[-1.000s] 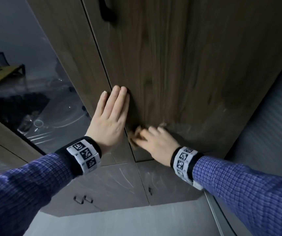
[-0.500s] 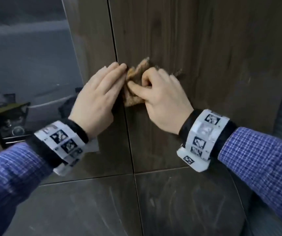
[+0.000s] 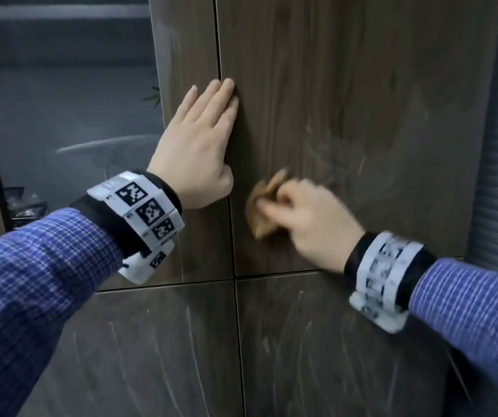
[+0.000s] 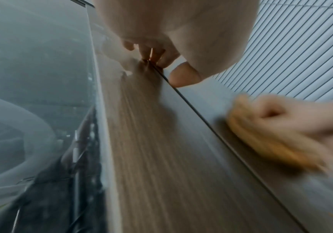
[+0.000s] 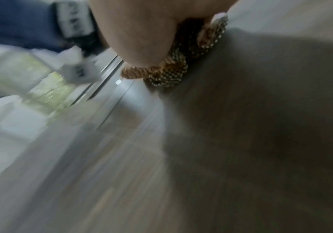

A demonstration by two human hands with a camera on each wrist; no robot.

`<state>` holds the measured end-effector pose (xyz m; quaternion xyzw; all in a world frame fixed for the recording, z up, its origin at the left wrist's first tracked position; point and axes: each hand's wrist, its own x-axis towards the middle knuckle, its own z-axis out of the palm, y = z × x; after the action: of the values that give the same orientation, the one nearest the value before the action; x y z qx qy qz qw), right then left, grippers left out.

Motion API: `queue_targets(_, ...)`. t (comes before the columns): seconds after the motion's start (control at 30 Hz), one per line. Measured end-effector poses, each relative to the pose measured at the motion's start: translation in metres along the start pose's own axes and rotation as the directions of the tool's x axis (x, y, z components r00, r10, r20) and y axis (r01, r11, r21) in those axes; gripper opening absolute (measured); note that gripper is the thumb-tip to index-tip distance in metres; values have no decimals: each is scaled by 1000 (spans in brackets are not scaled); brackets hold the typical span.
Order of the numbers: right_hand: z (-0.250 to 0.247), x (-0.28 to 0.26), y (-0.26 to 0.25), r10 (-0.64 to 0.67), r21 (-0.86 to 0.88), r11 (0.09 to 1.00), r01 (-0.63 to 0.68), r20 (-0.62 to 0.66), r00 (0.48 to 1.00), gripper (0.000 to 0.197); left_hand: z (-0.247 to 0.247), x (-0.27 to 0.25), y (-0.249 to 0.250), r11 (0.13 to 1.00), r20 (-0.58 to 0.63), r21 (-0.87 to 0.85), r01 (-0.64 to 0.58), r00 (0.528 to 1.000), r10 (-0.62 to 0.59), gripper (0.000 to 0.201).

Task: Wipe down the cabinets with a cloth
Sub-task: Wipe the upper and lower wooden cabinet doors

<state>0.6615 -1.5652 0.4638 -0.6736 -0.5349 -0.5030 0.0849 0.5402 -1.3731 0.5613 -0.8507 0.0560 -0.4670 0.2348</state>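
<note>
The left hand (image 3: 199,145) is laid flat on the wooden cabinet door (image 3: 347,115), fingers straight and together, with the fingertips across the vertical seam (image 3: 219,55) between the door and the narrow panel to its left. Nothing is held in it. Half a second earlier it was seen beside the right hand, touching the cloth; it is now well apart from it and higher on the door.

The cloth (image 3: 264,203), tan and bunched, is gripped in the curled fingers of the right hand (image 3: 307,218) and pressed against the door, just right of the seam and above the horizontal joint to the lower doors (image 3: 332,341). Compared with the earlier frame, hand and cloth are found lower and further right. Both are motion-blurred. Pale smear marks are noted on the door above the cloth and on the lower doors.
</note>
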Motion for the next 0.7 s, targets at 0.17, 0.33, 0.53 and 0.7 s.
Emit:
queue_targets(0.17, -45, 29, 64, 267, -5, 961, -275, -225, 937, 46, 0, 1, 6, 1000, 24, 10, 29, 999, -30, 96)
queue_targets(0.33, 5, -55, 9, 97, 2, 995, -97, 24, 995, 44, 5, -1, 15, 997, 22, 29, 65, 998, -66, 97)
queue_targets(0.53, 2, -84, 8, -127, 6, 992, 130, 237, 963, 48, 1, -1, 14, 996, 48, 76, 54, 997, -58, 96)
queue_targets(0.7, -57, 9, 88, 263, -32, 961, -275, -204, 943, 21, 2, -1, 12, 994, 58, 93, 49, 997, -54, 97)
